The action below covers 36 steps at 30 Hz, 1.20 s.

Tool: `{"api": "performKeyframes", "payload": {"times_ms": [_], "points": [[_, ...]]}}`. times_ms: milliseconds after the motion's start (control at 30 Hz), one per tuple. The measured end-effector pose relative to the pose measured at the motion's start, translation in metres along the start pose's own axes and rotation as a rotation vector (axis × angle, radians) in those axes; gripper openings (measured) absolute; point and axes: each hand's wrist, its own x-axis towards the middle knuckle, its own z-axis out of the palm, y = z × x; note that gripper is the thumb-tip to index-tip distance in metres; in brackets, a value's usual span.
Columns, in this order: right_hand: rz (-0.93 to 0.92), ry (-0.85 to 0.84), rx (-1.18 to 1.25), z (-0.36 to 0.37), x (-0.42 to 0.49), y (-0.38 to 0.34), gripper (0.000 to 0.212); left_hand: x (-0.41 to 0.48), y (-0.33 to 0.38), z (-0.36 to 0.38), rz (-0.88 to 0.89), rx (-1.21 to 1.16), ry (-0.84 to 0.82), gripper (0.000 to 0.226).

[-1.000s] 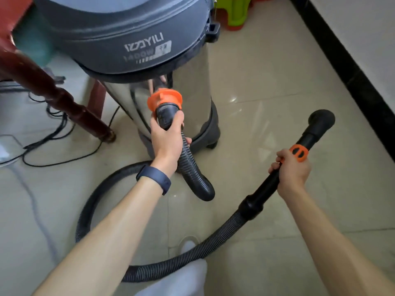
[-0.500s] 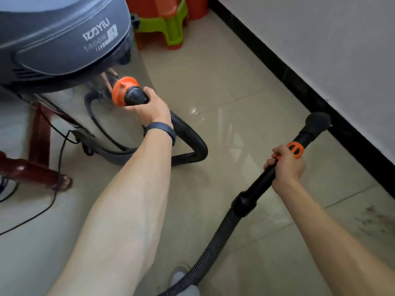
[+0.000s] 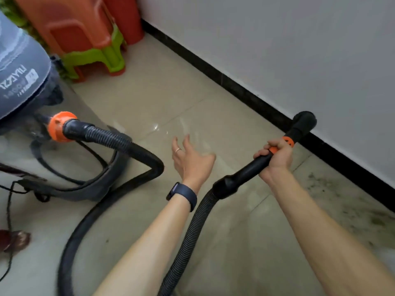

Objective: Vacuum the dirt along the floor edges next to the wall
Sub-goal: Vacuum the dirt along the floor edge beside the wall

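While right hand grips wand and left hand hangs spread, dirt at four o'clock lies unvacuumed

Black vacuum nozzle at black skirting, dark dirt scattered beside wall

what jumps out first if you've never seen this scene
The right hand grips the black vacuum wand, its nozzle near the black skirting at right. Dark dirt speckles the tiles along the wall at lower right. The left hand hangs open mid-frame, beside the hose running to the grey vacuum at left.
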Motion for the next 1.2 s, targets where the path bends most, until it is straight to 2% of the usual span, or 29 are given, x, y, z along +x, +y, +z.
{"api": "performKeyframes", "payload": {"times_ms": [67, 133, 167, 200, 267, 333, 467, 633, 733, 867, 967, 1067, 1200], "points": [[0.019, -0.008, 0.113, -0.015, 0.002, -0.019, 0.015, -0.011, 0.028, 0.021, 0.131, 0.062, -0.437, 0.083], [0.015, -0.020, 0.212, -0.031, 0.002, -0.036, 0.015, -0.021, 0.059, 0.044, 0.119, 0.174, -0.870, 0.086], [0.013, -0.021, 0.265, -0.039, 0.001, -0.045, 0.017, -0.026, 0.073, 0.057, 0.145, 0.306, -0.980, 0.079], [0.014, -0.022, 0.321, -0.047, 0.000, -0.053, 0.018, -0.033, 0.085, 0.071, 0.208, 0.477, -1.018, 0.065], [0.011, -0.032, 0.424, -0.065, -0.002, -0.071, 0.016, -0.046, 0.101, 0.100, 0.369, 0.752, -0.985, 0.038], [0.013, -0.007, 0.480, -0.087, -0.003, -0.083, 0.017, -0.057, 0.104, 0.125, 0.413, 0.849, -0.980, 0.027], [0.038, 0.118, 0.539, -0.126, 0.009, -0.077, 0.011, -0.056, 0.094, 0.152, 0.521, 1.049, -0.915, 0.030], [0.091, 0.282, 0.588, -0.161, 0.041, -0.025, 0.026, -0.002, 0.064, 0.159, 0.644, 1.423, -0.877, 0.029], [0.143, 0.358, 0.550, -0.159, 0.062, 0.021, 0.024, 0.027, 0.032, 0.157, 0.670, 1.452, -0.869, 0.029], [0.084, 0.477, 0.475, -0.156, 0.086, 0.062, 0.023, 0.058, -0.003, 0.165, 0.596, 1.370, -0.972, 0.035], [0.046, 0.523, 0.417, -0.150, 0.091, 0.083, 0.025, 0.066, -0.018, 0.163, 0.503, 1.409, -1.055, 0.040], [0.024, 0.563, 0.320, -0.139, 0.090, 0.100, 0.027, 0.068, -0.031, 0.160, 0.380, 1.380, -1.114, 0.033], [-0.052, 0.592, 0.286, -0.136, 0.098, 0.104, 0.034, 0.069, -0.062, 0.170, 0.383, 1.219, -1.118, 0.022]]}}
